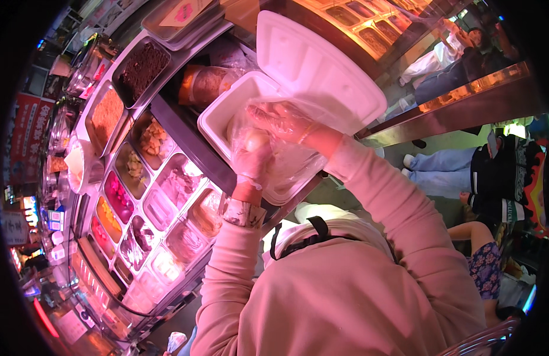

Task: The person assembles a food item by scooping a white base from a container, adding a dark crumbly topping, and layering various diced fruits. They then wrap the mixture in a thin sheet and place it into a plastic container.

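Observation:
A white foam box (212, 121) stands in front of me with its lid (322, 65) swung up. Clear plastic film (292, 163) lies crumpled inside it and over its edge. My left hand (250, 163), in a thin clear glove, is closed around a pale, smooth, round lump (255, 140) above the box. Beside it, my right hand (283, 121), gloved too, has its fingers bent together on the film. The film and glove blur where its fingertips end. What the lump is made of does not show.
Left of the box, a counter holds several metal pans, including dark crumbs (145, 68), orange floss (108, 115) and pink pieces (117, 196). A white tub (83, 166) stands at the counter's far edge. A packaged orange bag (206, 86) lies behind the box. People stand at the right.

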A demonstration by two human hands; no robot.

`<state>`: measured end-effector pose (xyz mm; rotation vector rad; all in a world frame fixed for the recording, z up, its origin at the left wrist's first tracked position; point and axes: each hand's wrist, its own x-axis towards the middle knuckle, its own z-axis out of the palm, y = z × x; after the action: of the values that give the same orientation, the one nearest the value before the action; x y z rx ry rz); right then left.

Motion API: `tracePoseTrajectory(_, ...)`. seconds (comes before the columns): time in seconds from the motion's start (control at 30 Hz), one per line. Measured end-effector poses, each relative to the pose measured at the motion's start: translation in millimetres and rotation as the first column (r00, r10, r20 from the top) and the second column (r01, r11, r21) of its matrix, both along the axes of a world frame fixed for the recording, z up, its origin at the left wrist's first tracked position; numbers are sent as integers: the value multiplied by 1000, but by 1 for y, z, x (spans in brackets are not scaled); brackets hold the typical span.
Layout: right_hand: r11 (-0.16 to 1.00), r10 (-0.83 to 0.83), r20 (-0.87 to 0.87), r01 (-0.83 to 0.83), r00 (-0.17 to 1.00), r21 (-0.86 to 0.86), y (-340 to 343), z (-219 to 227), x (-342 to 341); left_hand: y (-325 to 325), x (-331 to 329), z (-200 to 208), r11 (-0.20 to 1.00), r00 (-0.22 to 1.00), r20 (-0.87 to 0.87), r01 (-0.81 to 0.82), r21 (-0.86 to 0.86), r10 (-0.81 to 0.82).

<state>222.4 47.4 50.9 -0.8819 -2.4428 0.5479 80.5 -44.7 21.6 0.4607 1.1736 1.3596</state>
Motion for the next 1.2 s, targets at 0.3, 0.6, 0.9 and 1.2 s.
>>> tracePoseTrajectory(0.3, 503, -401, -419, -186, 815, -844, -7, 51, -19, 0, 10, -20, 995, 961, -262, 65, -81, -84)
tracePoseTrajectory(0.6, 667, -443, -330, 61, 833, -742, -48, -15, 11, 16, 9, -3, 992, 749, -661, 46, 120, 45)
tracePoseTrajectory(0.9, 742, -480, -466, 61, 743, -668, -49, -24, -18, 35, 10, -67, 950, 532, -841, 199, 239, 100)
tracePoseTrajectory(1.2, 283, -749, -557, -588, 357, -758, -66, 15, 18, 53, -38, -56, 900, 717, -547, 301, -316, -432)
